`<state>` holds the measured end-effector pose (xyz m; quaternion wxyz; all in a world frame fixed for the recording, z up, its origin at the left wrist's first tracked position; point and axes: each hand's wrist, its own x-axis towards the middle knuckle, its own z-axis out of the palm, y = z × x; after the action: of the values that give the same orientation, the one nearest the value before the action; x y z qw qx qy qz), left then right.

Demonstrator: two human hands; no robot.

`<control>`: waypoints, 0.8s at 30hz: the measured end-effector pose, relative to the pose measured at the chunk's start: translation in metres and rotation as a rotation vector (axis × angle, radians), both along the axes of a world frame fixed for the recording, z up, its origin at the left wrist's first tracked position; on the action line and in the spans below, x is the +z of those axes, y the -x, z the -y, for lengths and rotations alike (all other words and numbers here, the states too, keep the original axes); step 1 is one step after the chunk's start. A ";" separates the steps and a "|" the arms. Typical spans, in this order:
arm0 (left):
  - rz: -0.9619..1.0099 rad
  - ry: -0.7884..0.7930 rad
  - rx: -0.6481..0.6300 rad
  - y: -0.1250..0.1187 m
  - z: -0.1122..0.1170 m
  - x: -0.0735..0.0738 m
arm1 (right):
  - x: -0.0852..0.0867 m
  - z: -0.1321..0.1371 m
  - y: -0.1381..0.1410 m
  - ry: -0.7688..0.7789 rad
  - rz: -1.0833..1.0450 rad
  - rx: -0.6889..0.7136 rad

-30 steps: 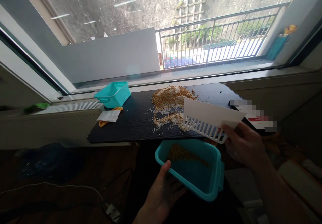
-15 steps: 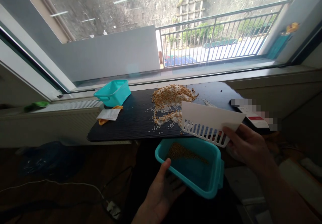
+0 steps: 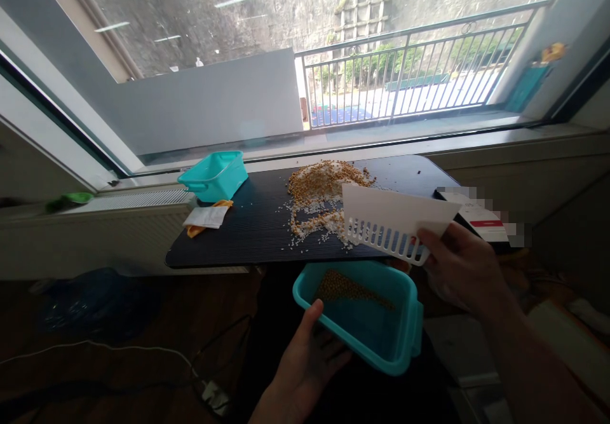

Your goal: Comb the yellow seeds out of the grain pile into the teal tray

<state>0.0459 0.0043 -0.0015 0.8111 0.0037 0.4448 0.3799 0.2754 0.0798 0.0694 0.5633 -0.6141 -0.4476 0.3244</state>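
My left hand (image 3: 307,360) holds the near left side of a turquoise plastic basin (image 3: 413,322), thumb over the rim and fingers beneath. Yellow-brown beans, perhaps soybeans (image 3: 350,287), lie along its far left part. A white slotted scoop (image 3: 395,211) is pinched at its right end by my right hand (image 3: 460,262), above the table edge and the basin's far side. The row of slots faces down toward me. Beyond the scoop, a heap of the same beans mixed with white rice-like grains (image 3: 321,185) sits on the dark table, and the scoop hides part of it.
A second turquoise basin (image 3: 222,179) stands at the left of the dark table (image 3: 252,233), by a white packet on orange cloth (image 3: 206,218). A partly pixelated white-and-red object (image 3: 488,224) lies at the right. The window and sill border the back; cables (image 3: 190,360) trail on the floor.
My right hand has raised the scoop slightly and shifted it a little left, toward the heap. The basin and my left hand are almost unmoved.
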 end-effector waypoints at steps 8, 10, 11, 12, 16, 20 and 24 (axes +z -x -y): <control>-0.002 -0.002 -0.003 0.001 0.000 -0.001 | -0.015 -0.014 0.000 -0.119 0.096 0.100; -0.002 -0.001 0.005 0.001 -0.001 -0.001 | -0.015 -0.016 0.000 -0.130 0.100 0.119; -0.002 0.001 0.007 0.001 -0.001 -0.001 | -0.014 -0.016 0.000 -0.133 0.101 0.119; -0.005 0.002 0.009 0.001 -0.001 -0.001 | -0.014 -0.017 0.001 -0.134 0.106 0.115; -0.006 0.010 0.007 0.002 0.000 -0.001 | -0.008 -0.015 0.007 -0.125 0.140 0.117; -0.003 0.008 0.008 0.002 0.000 0.000 | -0.004 -0.010 0.008 -0.084 0.135 0.149; -0.006 -0.003 0.000 0.002 0.000 0.000 | -0.001 -0.006 0.008 -0.077 0.115 0.117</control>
<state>0.0440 0.0042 -0.0010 0.8098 0.0061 0.4466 0.3805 0.2678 0.0858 0.0687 0.5398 -0.5825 -0.5264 0.3037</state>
